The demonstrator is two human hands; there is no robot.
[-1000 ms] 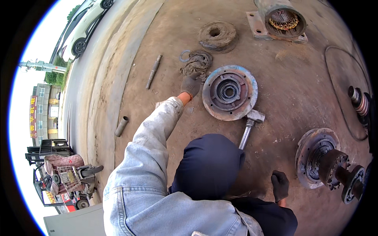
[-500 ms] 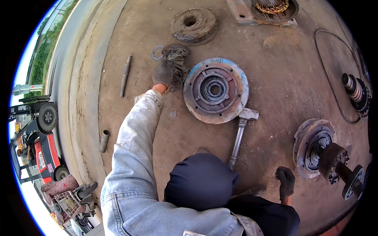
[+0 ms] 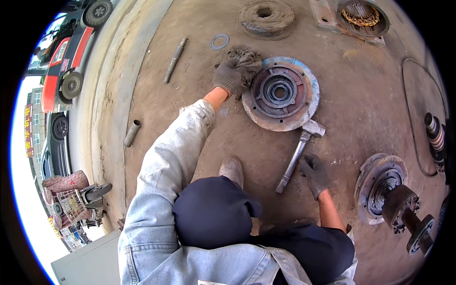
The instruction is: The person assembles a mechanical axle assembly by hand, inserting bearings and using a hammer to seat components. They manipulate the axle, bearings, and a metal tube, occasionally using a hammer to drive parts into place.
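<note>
My left hand [image 3: 228, 76], in a grey knit glove, is closed on a bunched, dirty grey rag [image 3: 247, 61]. The rag reaches the left rim of a round flanged metal cover [image 3: 285, 121], which lies flat with rings around its central hole and blue paint on its far edge. A hammer [image 3: 295, 159] lies on the ground, its head against the cover's near right rim. Just right of its metal handle hovers my gloved right hand [image 3: 315, 175], fingers loosely bent and apart, holding nothing that I can see.
Beyond the rag lie a thin ring [image 3: 220, 42], a shaft [image 3: 175, 60] and a dirt-caked ring [image 3: 266, 29]. A short tube [image 3: 132, 133] is at left. A motor housing [image 3: 362, 19] stands far right, a flanged rotor assembly [image 3: 382, 190] near right, with a cable [image 3: 403, 80] behind.
My left hand has moved right with the rag, up to the cover's rim. My right hand has come forward and left, close to the hammer handle. The whole view has shifted.
</note>
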